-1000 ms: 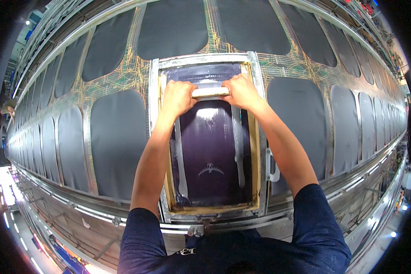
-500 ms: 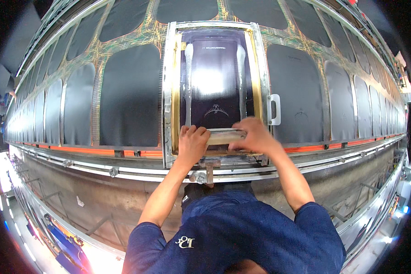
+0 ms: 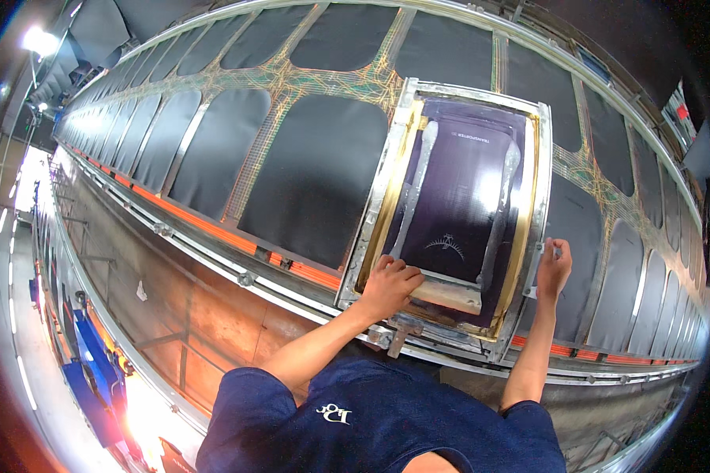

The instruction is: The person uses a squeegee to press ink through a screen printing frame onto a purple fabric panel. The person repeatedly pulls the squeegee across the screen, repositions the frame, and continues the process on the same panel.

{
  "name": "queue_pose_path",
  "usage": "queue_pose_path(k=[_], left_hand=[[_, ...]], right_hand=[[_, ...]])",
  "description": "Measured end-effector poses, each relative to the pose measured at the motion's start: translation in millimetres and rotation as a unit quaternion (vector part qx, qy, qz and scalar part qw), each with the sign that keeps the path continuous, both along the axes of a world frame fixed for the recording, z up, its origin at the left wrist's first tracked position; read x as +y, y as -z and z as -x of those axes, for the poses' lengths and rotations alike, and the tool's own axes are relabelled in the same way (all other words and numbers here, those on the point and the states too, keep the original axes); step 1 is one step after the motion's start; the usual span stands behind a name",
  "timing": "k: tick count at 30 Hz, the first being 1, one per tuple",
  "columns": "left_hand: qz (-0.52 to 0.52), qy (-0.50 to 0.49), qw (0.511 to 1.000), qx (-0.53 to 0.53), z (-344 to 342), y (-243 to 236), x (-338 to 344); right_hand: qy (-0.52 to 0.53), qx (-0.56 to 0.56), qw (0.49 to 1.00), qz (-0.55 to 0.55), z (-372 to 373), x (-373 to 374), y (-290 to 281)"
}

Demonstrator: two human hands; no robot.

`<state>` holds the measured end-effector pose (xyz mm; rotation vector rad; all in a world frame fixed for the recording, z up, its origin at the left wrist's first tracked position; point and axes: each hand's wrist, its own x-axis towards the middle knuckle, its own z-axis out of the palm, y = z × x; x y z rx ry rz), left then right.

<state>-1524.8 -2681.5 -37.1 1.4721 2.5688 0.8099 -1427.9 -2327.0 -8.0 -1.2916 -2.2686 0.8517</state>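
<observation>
My left hand [image 3: 391,287] is closed over the left end of a pale squeegee bar [image 3: 451,293], which rests near the close end of a screen-printing frame [image 3: 545,130]. At the frame's right side, my right hand [image 3: 554,266] is wrapped round the white side handle [image 3: 539,247], most of which the fingers hide. Inside the metal frame, the dark purple mesh [image 3: 450,197] carries a fan-shaped design and small lettering. Greyish streaks of ink [image 3: 503,193] run down both sides of the mesh.
Black sheet panels [image 3: 323,173] lie in rows along a long table, with tangled yellow and green lines between them. An orange strip [image 3: 229,230] and a metal rail [image 3: 205,251] follow the near edge. Blue objects [image 3: 95,363] stand at lower left.
My right hand has left the squeegee and moved right onto the frame's handle. My left hand stays on the squeegee. The view has turned, so the frame now appears tilted and farther right.
</observation>
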Motion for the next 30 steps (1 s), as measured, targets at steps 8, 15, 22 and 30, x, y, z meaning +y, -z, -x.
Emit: queue_pose_path(k=[8,15,22,30], left_hand=[[0.001,-0.030,0.995,0.090,98,-10,-139],[0.082,-0.011,0.990,0.118,142,-11,-278],[0.094,0.028,0.989,0.109,168,22,-293],[0.076,0.048,0.981,0.174,313,41,-193]], right_hand=[[-0.039,0.139,0.990,-0.001,105,-132,105],[-0.003,0.123,0.989,0.082,190,-258,118],[0.009,0.054,0.997,0.060,197,-266,118],[-0.049,-0.122,0.991,0.008,194,-256,110]])
